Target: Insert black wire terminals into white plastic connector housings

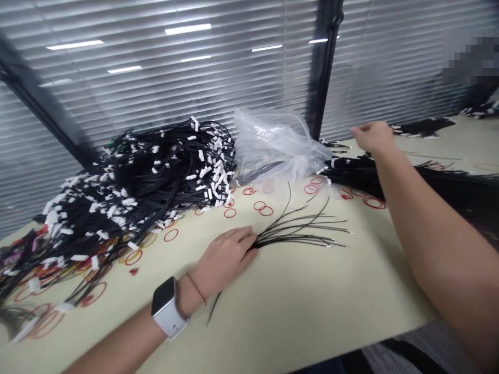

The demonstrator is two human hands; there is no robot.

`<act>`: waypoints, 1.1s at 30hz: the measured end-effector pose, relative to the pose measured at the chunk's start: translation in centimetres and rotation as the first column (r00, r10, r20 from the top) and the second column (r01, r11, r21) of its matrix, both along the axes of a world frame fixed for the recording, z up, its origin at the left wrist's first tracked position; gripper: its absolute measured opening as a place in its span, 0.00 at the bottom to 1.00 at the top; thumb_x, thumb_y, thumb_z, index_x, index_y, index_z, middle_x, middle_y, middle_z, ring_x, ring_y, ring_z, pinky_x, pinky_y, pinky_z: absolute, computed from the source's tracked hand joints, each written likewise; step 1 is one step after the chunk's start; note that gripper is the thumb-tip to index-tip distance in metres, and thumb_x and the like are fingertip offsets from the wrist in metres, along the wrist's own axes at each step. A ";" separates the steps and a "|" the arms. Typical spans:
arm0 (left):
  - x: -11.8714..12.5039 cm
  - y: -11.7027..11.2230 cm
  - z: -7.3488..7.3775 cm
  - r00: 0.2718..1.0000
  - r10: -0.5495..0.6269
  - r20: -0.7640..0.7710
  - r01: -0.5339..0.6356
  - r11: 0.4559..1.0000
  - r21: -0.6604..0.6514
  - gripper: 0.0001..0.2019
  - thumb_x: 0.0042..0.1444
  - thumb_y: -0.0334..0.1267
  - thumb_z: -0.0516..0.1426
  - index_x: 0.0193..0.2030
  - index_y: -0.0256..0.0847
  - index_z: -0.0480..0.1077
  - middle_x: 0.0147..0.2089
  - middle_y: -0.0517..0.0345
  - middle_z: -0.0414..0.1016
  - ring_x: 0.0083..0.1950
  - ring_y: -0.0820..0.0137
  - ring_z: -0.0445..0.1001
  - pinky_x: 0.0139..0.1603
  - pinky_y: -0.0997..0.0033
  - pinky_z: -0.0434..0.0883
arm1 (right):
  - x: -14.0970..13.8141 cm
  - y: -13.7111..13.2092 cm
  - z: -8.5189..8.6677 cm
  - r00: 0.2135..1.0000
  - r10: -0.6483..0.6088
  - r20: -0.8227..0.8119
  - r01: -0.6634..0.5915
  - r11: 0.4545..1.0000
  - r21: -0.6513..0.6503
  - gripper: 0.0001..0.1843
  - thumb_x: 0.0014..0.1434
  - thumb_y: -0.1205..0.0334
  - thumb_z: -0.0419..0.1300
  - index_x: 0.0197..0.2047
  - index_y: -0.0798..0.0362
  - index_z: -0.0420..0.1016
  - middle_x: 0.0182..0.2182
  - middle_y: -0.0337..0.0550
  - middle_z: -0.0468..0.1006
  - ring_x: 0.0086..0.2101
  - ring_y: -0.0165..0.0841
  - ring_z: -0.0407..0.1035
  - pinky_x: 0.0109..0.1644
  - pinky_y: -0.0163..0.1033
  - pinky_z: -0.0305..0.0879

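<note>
My left hand (230, 254) rests on the table with its fingers closed around a bundle of thin black wires (296, 234). Their loose ends fan out to the right, and one wire end pokes out below the wrist. Raised over the right side of the table, my right hand (374, 137) has its fingers curled in. Whatever is in them, if anything, is hidden from this angle. Right beneath it lies a thick pile of black wires (440, 184).
On the left is a big heap of black cables (156, 166) with white connectors. A clear plastic bag (273, 143) stands beside it. Red rubber bands (170, 235) are scattered about the pale table (304, 301). Window blinds (156, 93) rise behind. More cables (424, 126) lie at the far right.
</note>
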State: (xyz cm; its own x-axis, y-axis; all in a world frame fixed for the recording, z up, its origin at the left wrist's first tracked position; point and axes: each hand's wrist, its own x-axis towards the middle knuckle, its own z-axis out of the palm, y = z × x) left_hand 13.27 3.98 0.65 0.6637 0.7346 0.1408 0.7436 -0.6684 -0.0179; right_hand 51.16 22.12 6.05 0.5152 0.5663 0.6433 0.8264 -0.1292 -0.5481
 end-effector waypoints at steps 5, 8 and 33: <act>-0.8 -0.6 0.5 1.000 -0.019 -0.024 0.020 1.000 0.011 0.13 0.60 0.34 0.47 0.49 0.39 0.66 0.49 0.46 0.70 0.49 0.57 0.70 0.48 0.53 0.67 | -6.9 -2.3 4.7 0.976 0.215 0.021 -0.216 0.974 0.072 0.20 0.59 0.56 0.49 0.43 0.65 0.70 0.37 0.55 0.74 0.38 0.30 0.68 0.38 0.37 0.60; -1.8 -0.9 0.9 1.000 -0.014 -0.018 0.014 1.000 -0.007 0.13 0.60 0.35 0.47 0.49 0.40 0.66 0.48 0.48 0.71 0.46 0.58 0.71 0.46 0.56 0.68 | -13.6 -7.1 7.0 0.886 0.430 0.176 -0.457 0.874 0.166 0.17 0.59 0.54 0.48 0.43 0.55 0.71 0.37 0.42 0.75 0.36 0.23 0.67 0.39 0.31 0.60; -12.8 -1.6 0.4 0.911 0.241 0.335 -0.207 0.969 -0.132 0.19 0.59 0.44 0.47 0.54 0.39 0.62 0.60 0.44 0.56 0.61 0.59 0.57 0.61 0.56 0.56 | -33.2 0.3 7.5 0.823 0.549 0.147 -0.563 0.823 0.079 0.16 0.60 0.56 0.51 0.48 0.56 0.64 0.43 0.45 0.69 0.40 0.31 0.67 0.42 0.43 0.66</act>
